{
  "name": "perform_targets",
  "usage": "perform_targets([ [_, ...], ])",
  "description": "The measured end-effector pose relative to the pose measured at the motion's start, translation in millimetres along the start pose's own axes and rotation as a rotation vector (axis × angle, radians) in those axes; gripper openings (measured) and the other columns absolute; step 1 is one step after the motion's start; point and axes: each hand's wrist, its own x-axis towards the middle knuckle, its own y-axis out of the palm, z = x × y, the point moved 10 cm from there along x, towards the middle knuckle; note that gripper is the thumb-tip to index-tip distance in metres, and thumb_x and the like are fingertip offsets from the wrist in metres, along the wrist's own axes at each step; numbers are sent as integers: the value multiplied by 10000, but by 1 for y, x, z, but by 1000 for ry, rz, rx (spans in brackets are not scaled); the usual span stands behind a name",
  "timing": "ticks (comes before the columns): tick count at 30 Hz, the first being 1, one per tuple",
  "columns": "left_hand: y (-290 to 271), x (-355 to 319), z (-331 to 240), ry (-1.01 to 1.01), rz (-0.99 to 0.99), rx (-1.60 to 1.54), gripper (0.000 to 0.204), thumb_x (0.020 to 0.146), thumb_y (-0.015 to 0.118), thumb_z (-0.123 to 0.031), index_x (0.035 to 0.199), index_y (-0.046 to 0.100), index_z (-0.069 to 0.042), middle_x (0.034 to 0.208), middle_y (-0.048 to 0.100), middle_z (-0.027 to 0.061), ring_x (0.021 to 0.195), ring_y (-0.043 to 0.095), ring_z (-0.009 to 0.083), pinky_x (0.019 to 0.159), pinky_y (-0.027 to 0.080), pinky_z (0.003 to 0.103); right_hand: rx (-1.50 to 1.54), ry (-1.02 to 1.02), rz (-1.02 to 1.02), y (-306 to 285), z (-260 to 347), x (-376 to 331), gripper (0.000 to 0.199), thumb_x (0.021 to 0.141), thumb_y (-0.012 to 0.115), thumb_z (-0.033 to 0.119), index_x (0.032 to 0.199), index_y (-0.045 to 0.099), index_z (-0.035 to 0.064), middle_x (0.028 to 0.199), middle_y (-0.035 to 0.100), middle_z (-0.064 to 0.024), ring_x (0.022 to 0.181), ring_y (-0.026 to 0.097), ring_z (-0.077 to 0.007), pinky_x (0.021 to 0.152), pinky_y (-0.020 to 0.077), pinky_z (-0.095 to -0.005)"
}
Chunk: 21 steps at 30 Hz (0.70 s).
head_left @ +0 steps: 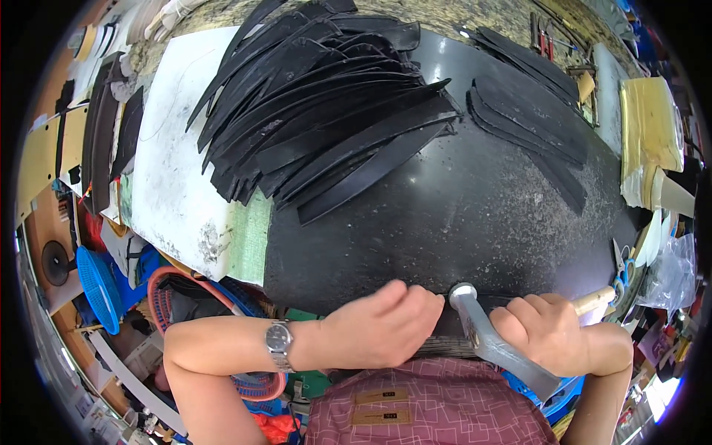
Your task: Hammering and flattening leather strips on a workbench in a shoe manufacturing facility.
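Note:
My right hand (550,331) grips a hammer (489,343) by its wooden handle; the metal head lies against a dark leather piece (447,332) at the near edge of the black stone slab (475,215). Pressing down on that same piece is my left hand (382,326), fingers curled, a wristwatch (279,345) on the wrist. Much of the piece is hidden under both hands. A big fan of long curved black leather strips (326,104) lies farther back, partly on a white board (174,163).
A second pile of black strips (530,111) sits at the back right. Yellow sheets (651,126) and scissors (621,274) lie at the right edge. Dark strips (104,133) stack at the left. A blue fan (96,285) and coiled hoses are below left.

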Motion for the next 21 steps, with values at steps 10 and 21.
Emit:
perform_targets([
  [10,-9,-21,14,-182,-57,-155,341,738,552,-189,976,628,43,980,604,104,921,539,222,790,428,325,-39,-74,-1,2,18,20,252,671,608,191,862,517,54,652,436,-18,506,511,-142,435,409,-268],
  [21,-11,-23,5,-150,-76,-64,275,730,582,-158,940,673,-6,910,583,71,789,517,177,671,421,277,-80,-129,-17,2,34,34,255,672,597,202,860,513,50,645,426,-12,491,505,-125,419,410,-254],
])
